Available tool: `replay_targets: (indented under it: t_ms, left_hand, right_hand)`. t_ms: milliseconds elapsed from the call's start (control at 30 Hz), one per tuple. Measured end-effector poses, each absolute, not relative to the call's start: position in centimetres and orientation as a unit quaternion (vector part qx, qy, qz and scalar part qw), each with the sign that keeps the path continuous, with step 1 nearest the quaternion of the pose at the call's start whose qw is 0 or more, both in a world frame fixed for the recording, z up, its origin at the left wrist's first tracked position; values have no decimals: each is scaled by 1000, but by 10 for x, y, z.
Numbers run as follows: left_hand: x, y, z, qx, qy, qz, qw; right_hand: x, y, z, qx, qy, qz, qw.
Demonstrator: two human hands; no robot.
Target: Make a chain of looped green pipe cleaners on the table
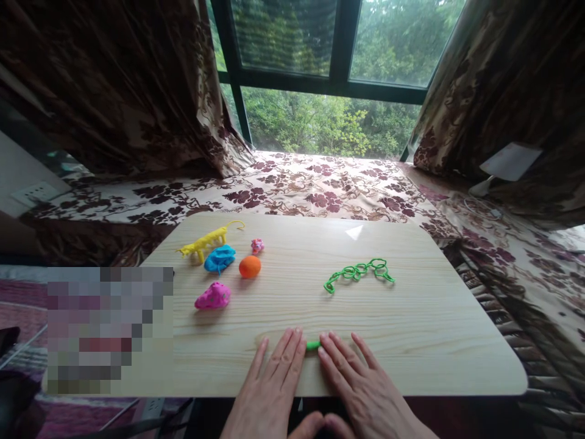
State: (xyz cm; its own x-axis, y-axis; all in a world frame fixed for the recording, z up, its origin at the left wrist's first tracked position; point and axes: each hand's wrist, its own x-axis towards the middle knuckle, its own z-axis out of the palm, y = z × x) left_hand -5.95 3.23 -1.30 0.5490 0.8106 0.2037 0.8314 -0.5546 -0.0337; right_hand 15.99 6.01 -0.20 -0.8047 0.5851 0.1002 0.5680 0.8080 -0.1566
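Note:
Both hands lie flat near the table's front edge, fingers stretched forward. Under the fingertips of my left hand (276, 372) and my right hand (354, 372) is a short roll of green modelling clay (313, 346). Only its middle shows between the hands; the ends are covered by the fingers. Ahead and to the right lies a chain of linked green clay rings (359, 270). At the left stand a yellow four-legged clay animal with a thin tail (203, 242), a blue clay piece (220, 260), an orange ball (250, 267), a spotted pink clay piece (213, 296) and a small pink-and-white lump (257, 246).
The pale wooden table (411, 360) has rounded corners. Beyond it runs a ledge with flowered cloth (320, 183), below a window between dark curtains (150, 91). A white lamp (510, 161) stands at the right. A pixelated patch hides the table's left part.

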Motion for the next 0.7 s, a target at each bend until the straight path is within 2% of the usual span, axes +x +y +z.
replay_targets:
  t_ms: [67,233,433,700]
  left_hand:
    - [-59,31,-16,-879,-465,-82,67]
    - [-53,59,-8,-831,-551,-65,32]
    - [-65,30,-12,-872,-479,-66,69]
    - [-61,55,-10,-830,-552,-52,54]
  right_hand:
    - [162,59,-3,-294,-952,62,67]
    - [148,82,7,-379,-920,81,58]
    - [167,60,-3,-308,-948,70,42]
    - [155,74,2,-388,-918,60,50]
